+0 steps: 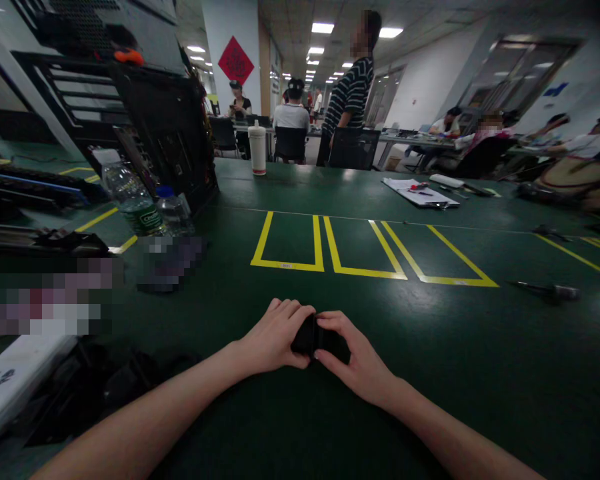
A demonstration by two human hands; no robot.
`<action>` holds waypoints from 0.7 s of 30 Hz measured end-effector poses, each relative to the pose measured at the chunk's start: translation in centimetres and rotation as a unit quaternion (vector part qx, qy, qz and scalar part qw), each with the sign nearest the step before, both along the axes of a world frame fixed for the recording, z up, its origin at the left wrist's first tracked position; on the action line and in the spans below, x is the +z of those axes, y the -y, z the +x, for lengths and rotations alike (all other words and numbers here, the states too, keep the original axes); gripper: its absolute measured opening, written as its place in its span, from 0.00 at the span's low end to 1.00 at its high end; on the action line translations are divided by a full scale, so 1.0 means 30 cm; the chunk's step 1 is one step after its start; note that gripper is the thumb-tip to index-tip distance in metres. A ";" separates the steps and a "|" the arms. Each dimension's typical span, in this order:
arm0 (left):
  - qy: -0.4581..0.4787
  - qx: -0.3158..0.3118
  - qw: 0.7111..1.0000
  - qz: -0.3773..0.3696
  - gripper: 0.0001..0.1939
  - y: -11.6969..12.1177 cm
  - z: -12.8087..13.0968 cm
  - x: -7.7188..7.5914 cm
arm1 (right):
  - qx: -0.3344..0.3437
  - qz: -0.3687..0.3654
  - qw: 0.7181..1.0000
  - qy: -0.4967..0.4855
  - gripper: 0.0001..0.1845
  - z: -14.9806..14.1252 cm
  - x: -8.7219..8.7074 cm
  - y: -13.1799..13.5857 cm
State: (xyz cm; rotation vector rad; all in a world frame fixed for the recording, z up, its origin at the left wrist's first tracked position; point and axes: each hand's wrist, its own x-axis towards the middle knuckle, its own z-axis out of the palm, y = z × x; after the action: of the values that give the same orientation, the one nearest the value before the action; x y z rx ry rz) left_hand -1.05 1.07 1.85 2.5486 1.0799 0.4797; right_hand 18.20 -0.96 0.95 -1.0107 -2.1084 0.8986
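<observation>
A small black block-like object is held low over the green table, in the middle of the view. Wrapped round its left side is my left hand, fingers over the top and thumb below, hiding much of it. My right hand pinches the object's right edge between thumb and fingertips. The object's exact kind cannot be made out. Beyond both hands, yellow tape outlines mark the table.
A screwdriver-like tool lies at the right. Farther back are a clipboard with papers and a white bottle. Plastic bottles and a black computer case stand left. A white box lies near left. Several people sit or stand beyond.
</observation>
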 end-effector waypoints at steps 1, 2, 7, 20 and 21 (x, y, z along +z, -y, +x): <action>-0.004 0.001 1.000 0.001 0.31 0.000 0.001 -0.001 | 0.002 0.008 1.000 -0.003 0.18 0.003 -0.002 -0.001; -0.006 0.001 1.000 0.004 0.31 0.000 0.002 -0.001 | 0.006 0.009 1.000 -0.005 0.17 0.004 -0.003 -0.003; 0.006 0.001 1.000 -0.001 0.30 0.002 0.002 -0.002 | -0.004 -0.025 0.999 -0.032 0.13 -0.001 -0.002 -0.010; 0.014 0.002 1.000 -0.020 0.31 -0.003 -0.001 -0.008 | 0.010 0.001 1.000 -0.028 0.14 0.006 0.004 -0.007; 0.013 0.003 1.000 -0.020 0.31 -0.002 -0.001 -0.008 | 0.005 -0.003 1.000 -0.029 0.15 0.004 0.005 -0.008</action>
State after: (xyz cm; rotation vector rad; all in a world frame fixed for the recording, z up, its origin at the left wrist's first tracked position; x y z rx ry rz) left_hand -1.07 1.14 1.61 2.4987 1.0780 0.4875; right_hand 18.31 -0.72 1.09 -0.9663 -2.0652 0.9288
